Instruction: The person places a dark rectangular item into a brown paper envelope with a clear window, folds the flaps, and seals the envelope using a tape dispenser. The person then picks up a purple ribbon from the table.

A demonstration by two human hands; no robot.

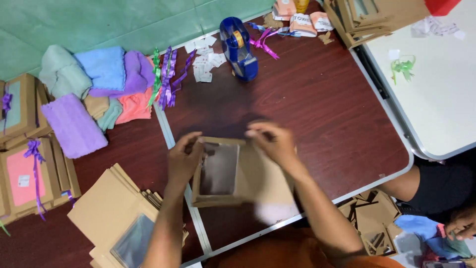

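Both hands grip a brown window box [223, 171] mid-frame: our left hand [184, 160] pinches its left wall, right hand [277, 141] its top flap; folding seems under way.

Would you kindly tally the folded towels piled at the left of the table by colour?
Purple towels: 2
Blue towel: 1
Pale green towels: 2
Coral towel: 1
Total: 6
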